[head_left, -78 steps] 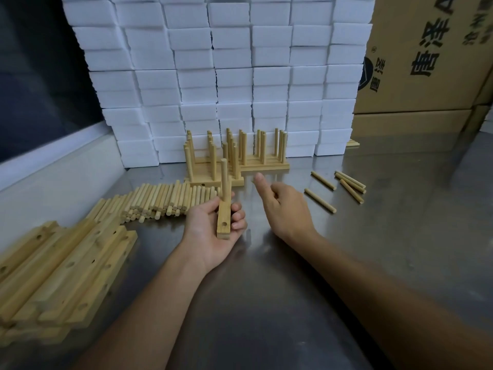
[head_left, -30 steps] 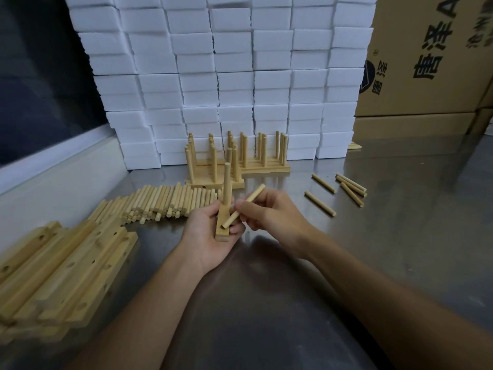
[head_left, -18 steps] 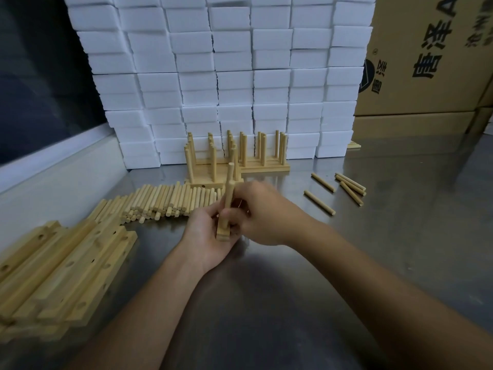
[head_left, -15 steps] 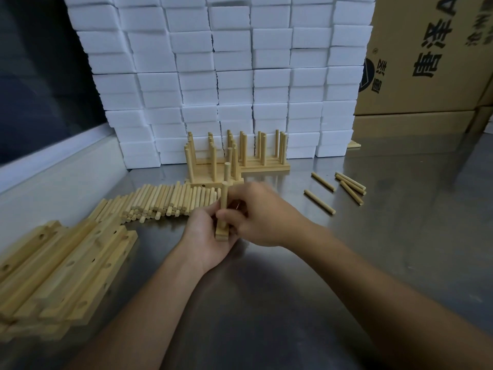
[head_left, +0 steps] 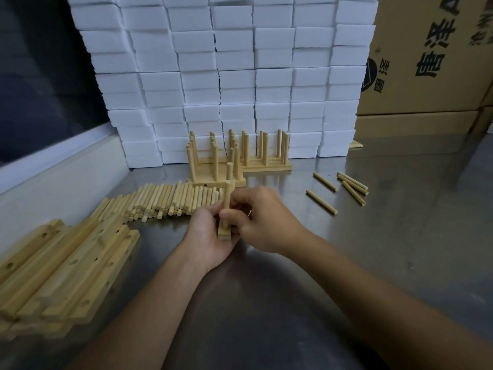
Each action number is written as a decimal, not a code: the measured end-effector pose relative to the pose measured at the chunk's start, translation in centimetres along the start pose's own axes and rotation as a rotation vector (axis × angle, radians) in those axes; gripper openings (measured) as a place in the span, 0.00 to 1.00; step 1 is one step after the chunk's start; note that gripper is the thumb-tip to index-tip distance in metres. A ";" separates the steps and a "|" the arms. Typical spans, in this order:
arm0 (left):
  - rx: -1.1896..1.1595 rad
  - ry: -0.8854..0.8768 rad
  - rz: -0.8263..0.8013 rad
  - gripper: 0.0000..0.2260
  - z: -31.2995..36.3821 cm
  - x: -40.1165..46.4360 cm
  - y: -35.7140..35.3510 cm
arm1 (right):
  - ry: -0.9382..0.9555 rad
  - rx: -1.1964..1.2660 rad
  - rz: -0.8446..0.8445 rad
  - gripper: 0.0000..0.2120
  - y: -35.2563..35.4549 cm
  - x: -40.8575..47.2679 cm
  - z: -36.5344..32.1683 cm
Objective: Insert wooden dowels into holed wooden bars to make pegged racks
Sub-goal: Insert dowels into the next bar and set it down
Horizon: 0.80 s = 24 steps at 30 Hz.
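My left hand (head_left: 206,236) cradles a short holed wooden bar (head_left: 223,234) from below, its near end pointing at me. One dowel (head_left: 229,170) stands upright in the bar's far hole. My right hand (head_left: 260,218) pinches a second dowel (head_left: 226,198) upright over the nearer part of the bar, thumb and fingers curled round its lower end. A row of loose dowels (head_left: 165,200) lies just behind my left hand. Several more loose dowels (head_left: 346,185) lie at the right.
Holed bars (head_left: 61,265) are heaped at the near left. Pegged racks (head_left: 234,161) stand at the back against a wall of white foam blocks (head_left: 234,76). Cardboard boxes (head_left: 432,57) stand at the back right. The table top (head_left: 373,249) is steel.
My right hand brought a dowel from a slant to upright at the bar and now presses in close against it. The left hand has kept holding the bar in place.
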<state>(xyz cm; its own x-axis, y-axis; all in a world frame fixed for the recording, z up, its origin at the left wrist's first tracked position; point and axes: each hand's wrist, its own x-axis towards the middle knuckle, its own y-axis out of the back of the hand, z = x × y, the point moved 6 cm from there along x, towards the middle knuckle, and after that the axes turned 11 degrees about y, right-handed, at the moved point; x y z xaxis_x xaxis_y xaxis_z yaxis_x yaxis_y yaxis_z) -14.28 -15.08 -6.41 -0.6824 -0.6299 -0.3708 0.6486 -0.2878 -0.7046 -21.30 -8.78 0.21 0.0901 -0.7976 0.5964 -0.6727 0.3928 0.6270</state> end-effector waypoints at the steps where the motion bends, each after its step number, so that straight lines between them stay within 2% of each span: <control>1: 0.005 -0.004 0.007 0.18 0.0 0.1 0.1 | 0.001 -0.012 -0.005 0.09 0.0 -0.1 0.0; 6: 0.036 0.007 0.000 0.21 0.0 0.5 0.2 | -0.017 0.046 0.093 0.11 0.1 -0.5 0.0; 9: 0.035 0.021 -0.036 0.24 -0.2 0.7 0.2 | -0.024 0.057 0.092 0.11 0.3 -0.4 0.1; 13: 0.023 0.025 -0.070 0.19 -0.1 0.7 0.1 | -0.014 0.007 0.127 0.10 1.0 -0.4 0.2; 18: 0.089 -0.029 -0.091 0.16 0.0 0.7 -0.4 | -0.122 -0.057 0.267 0.11 3.2 -0.4 2.1; 24: 0.098 -0.048 -0.145 0.13 0.0 0.6 -0.7 | -0.175 -0.126 0.187 0.10 4.7 -0.9 4.3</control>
<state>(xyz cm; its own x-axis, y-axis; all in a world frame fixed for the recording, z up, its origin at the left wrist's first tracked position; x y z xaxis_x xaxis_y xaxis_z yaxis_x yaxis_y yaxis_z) -15.17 -15.30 -6.14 -0.7559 -0.6094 -0.2391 0.5760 -0.4455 -0.6854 -27.65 -8.20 0.45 -0.1621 -0.7685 0.6190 -0.5679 0.5856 0.5784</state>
